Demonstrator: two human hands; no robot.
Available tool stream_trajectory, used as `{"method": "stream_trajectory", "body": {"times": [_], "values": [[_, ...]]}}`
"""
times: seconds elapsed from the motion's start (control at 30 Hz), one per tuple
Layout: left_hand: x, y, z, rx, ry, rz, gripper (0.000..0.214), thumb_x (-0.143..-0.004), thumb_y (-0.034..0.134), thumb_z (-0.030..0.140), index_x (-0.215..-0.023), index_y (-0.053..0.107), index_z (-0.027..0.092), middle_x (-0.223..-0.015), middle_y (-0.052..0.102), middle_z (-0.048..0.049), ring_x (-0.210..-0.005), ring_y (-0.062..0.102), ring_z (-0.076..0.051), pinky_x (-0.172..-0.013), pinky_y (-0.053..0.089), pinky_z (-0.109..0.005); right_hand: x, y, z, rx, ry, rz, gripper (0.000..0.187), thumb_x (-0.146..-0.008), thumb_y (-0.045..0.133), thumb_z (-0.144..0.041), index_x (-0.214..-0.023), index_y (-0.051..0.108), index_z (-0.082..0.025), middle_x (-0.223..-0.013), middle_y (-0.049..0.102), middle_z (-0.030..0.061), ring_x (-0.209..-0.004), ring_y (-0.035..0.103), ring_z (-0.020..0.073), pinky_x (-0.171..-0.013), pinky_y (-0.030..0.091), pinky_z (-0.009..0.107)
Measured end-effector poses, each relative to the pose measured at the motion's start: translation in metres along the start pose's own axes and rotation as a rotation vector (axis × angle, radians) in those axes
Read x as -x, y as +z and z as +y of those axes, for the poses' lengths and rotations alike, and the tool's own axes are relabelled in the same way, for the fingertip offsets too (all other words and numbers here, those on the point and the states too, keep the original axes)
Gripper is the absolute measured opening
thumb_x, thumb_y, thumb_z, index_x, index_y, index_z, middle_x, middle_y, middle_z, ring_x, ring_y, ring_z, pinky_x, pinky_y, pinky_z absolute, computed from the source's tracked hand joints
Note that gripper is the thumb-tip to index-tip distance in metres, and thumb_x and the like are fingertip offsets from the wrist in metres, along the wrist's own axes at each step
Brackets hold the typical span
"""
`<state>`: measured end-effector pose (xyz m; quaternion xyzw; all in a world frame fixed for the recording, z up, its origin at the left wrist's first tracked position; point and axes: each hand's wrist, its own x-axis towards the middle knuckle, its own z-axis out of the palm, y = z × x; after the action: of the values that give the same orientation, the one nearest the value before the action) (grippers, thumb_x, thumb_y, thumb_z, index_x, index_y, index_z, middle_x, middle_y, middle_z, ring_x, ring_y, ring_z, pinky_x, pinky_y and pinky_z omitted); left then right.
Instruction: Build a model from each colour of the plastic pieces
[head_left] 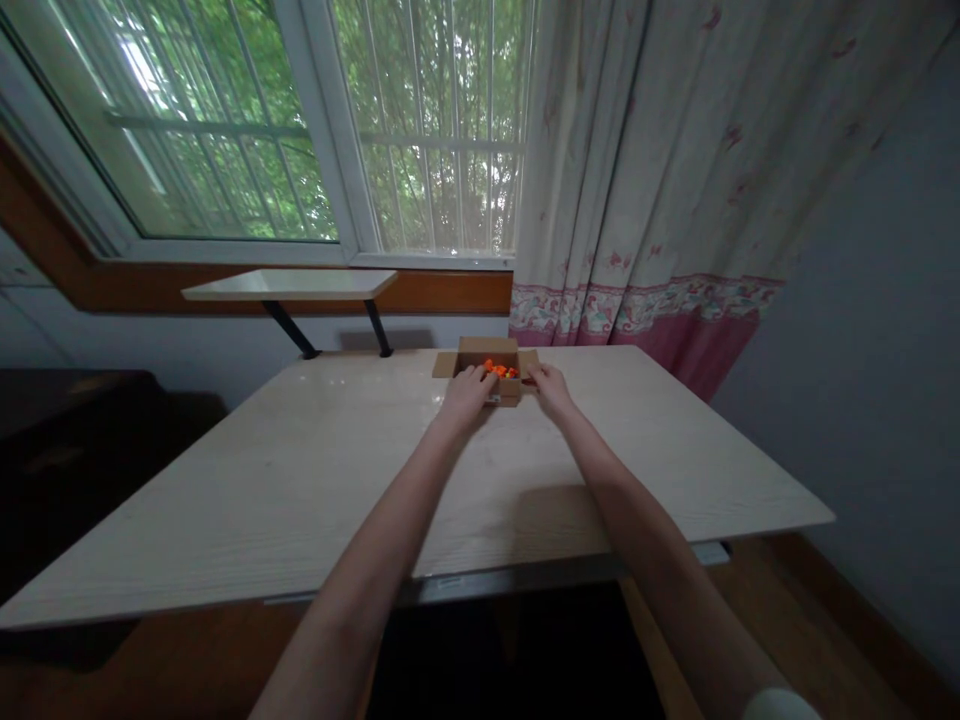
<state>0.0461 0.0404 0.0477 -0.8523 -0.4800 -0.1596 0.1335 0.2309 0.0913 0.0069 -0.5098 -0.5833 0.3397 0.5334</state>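
Observation:
A small cardboard box (487, 346) sits with its flaps open near the far edge of the table. Several small orange pieces (501, 370), with a bit of yellow among them, lie inside; their kind is too small to make out. My left hand (469, 390) is at the box's front left corner, its fingers bent over the wall and partly hiding it. On the other side, my right hand (550, 385) pinches the right side flap (529, 360) between thumb and fingers. The left side flap (444, 365) sticks out to the side.
The pale wooden table (300, 500) reaches widely to both sides. A raised white shelf (292, 285) on black legs stands at its back left. Behind are a barred window (435, 130) and a patterned curtain (637, 200). A dark piece of furniture (67, 450) is at the left.

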Motion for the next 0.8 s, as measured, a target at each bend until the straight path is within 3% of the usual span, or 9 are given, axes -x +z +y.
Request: {"method": "stream_trajectory", "body": {"times": [0.1, 0.17, 0.33, 0.4, 0.57, 0.67, 0.8], "values": [[0.006, -0.001, -0.002, 0.018, -0.005, 0.071, 0.035, -0.086, 0.037, 0.018, -0.116, 0.054, 0.018, -0.112, 0.054, -0.0137, -0.106, 0.047, -0.026, -0.091, 0.035, -0.04, 0.002, 0.001, 0.004, -0.155, 0.031, 0.028, 0.053, -0.072, 0.05, -0.057, -0.098, 0.062, -0.013, -0.095, 0.069, 0.0101, -0.08, 0.065, 0.0183, -0.06, 0.047, 0.024], [0.011, -0.004, -0.009, 0.06, -0.056, 0.184, 0.034, -0.088, 0.036, 0.027, -0.116, 0.054, 0.019, -0.116, 0.052, -0.0138, -0.112, 0.044, -0.027, -0.095, 0.032, -0.043, 0.003, 0.001, 0.004, -0.209, 0.054, 0.047, 0.05, -0.07, 0.053, -0.055, -0.095, 0.061, -0.013, -0.093, 0.069, 0.0092, -0.078, 0.065, 0.0179, -0.056, 0.046, 0.022], [0.021, -0.004, -0.044, 0.299, -0.53, 0.563, 0.04, -0.087, 0.037, 0.039, -0.116, 0.051, 0.016, -0.118, 0.051, -0.0148, -0.113, 0.045, -0.026, -0.094, 0.036, -0.04, 0.009, 0.001, 0.0, -0.255, 0.085, 0.07, 0.046, -0.067, 0.057, -0.055, -0.089, 0.06, -0.015, -0.09, 0.068, 0.0076, -0.076, 0.065, 0.0174, -0.054, 0.045, 0.021], [0.023, 0.002, -0.058, 0.499, -0.661, 0.581, 0.04, -0.085, 0.039, 0.042, -0.11, 0.053, 0.015, -0.111, 0.056, -0.0139, -0.104, 0.052, -0.024, -0.087, 0.042, -0.037, 0.011, 0.001, -0.002, -0.284, 0.092, 0.067, 0.046, -0.065, 0.059, -0.055, -0.088, 0.059, -0.016, -0.089, 0.068, 0.0067, -0.075, 0.065, 0.0172, -0.054, 0.046, 0.022], [0.019, 0.019, -0.07, 1.072, -0.837, 0.351, 0.037, -0.08, 0.04, 0.046, -0.085, 0.058, 0.014, -0.076, 0.062, -0.0057, -0.06, 0.059, -0.015, -0.057, 0.047, -0.028, 0.015, 0.002, -0.002, -0.321, 0.071, 0.074, 0.047, -0.064, 0.06, -0.056, -0.087, 0.058, -0.016, -0.084, 0.068, 0.0049, -0.072, 0.064, 0.0163, -0.056, 0.046, 0.023], [0.015, 0.022, -0.066, 1.264, -0.821, 0.396, 0.029, -0.071, 0.054, 0.041, -0.079, 0.058, 0.014, -0.064, 0.059, -0.0015, -0.05, 0.056, -0.012, -0.049, 0.043, -0.023, 0.016, 0.002, -0.002, -0.356, 0.047, 0.053, 0.048, -0.062, 0.062, -0.056, -0.086, 0.059, -0.015, -0.081, 0.067, 0.0042, -0.069, 0.063, 0.0154, -0.055, 0.046, 0.022], [0.014, 0.024, -0.062, 1.401, -0.68, 0.517, 0.033, -0.061, 0.065, 0.039, -0.079, 0.059, 0.012, -0.065, 0.06, -0.0009, -0.049, 0.055, -0.01, -0.05, 0.044, -0.023, 0.015, 0.002, -0.002, -0.379, -0.019, 0.035, 0.046, -0.063, 0.064, -0.055, -0.085, 0.061, -0.016, -0.08, 0.068, 0.0044, -0.069, 0.062, 0.0154, -0.056, 0.047, 0.023]]}}
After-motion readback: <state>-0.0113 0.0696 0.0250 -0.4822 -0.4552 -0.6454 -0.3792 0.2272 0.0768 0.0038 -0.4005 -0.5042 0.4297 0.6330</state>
